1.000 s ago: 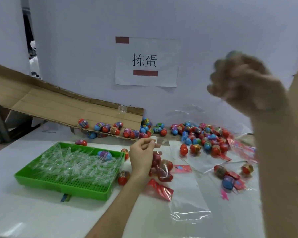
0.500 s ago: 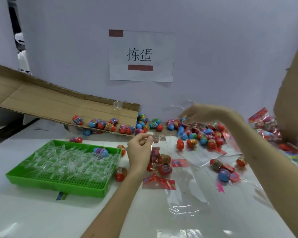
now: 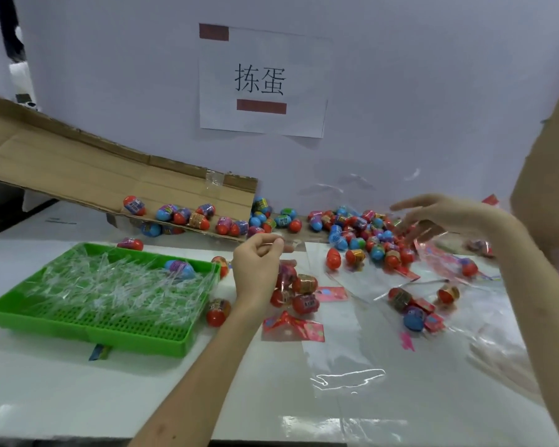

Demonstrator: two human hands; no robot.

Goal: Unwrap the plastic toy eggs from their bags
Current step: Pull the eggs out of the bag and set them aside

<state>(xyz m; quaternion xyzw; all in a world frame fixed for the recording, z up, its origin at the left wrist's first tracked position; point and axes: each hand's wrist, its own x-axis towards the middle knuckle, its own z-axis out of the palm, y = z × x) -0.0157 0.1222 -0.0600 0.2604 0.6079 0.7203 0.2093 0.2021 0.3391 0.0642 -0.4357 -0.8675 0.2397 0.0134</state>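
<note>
A: Two hands up! Left hand [image 3: 259, 269] pinches a bag [image 3: 288, 253] by its top, eggs [image 3: 305, 303] inside, just below that hand.
B: Right hand [image 3: 442, 214] spread loose, blurred, above the egg pile [image 3: 368, 235].

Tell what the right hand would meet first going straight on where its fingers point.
Likely the heap of red and blue plastic toy eggs just left of the right hand; depth unclear.

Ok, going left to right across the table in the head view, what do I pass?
Green tray → left hand, pinching a clear bag of eggs → upright red egg → right hand.
</note>
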